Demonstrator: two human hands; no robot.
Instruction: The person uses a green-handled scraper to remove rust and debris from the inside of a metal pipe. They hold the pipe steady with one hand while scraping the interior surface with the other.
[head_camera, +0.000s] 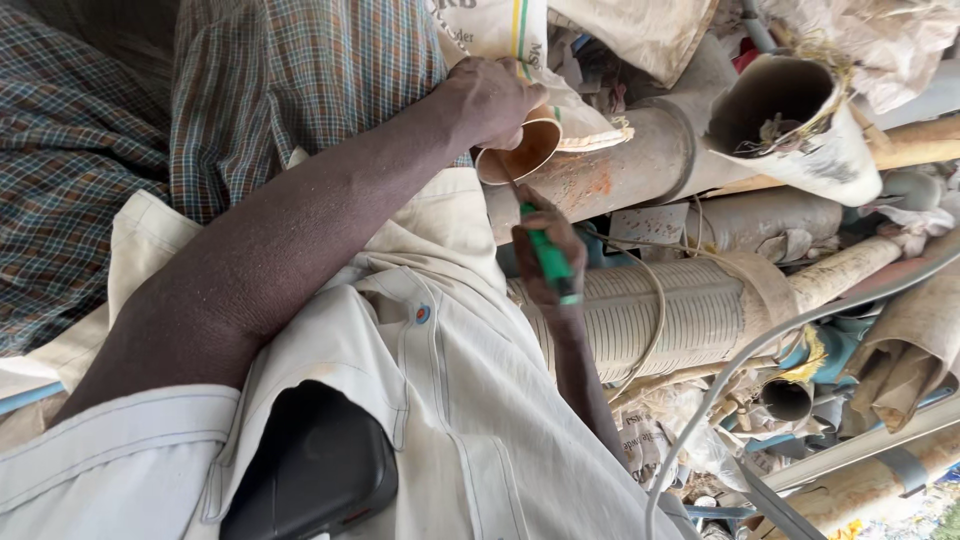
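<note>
- A short tan pipe end (519, 152) is held at its open mouth, lying against the upper end of a large grey pipe (640, 165) on the heap of pipes.
- The left hand (490, 100) is clamped over the rim of the pipe end from above, fingers curled shut around it; a white sack (500, 25) hangs just behind the knuckles.
- A green-handled tool (548, 258) is gripped in the right hand (548, 262), fist closed on the handle, the thin shaft pointing up into the mouth of the pipe end.
- Judgement: the tip is best kept against the inner wall with short, controlled strokes, while the rim is held steady so it cannot roll on the round pipe below.
- Judgement: a slip would send the tip toward the left fingers, which sit just beside the shaft; strokes are better directed away from them.
- Just below the right hand lies a ribbed grey pipe (650, 320), crossed by a loose cord (655, 310); a snag of the wrist there is possible.
- To the right, a broken white pipe (800, 130) gapes, well apart from the work.
- Open room is scant: the heap crowds the right side, and the person's pale shirt (440, 360) and checked cloth (250, 90) close the left. The elbow has freedom only back toward the body.
</note>
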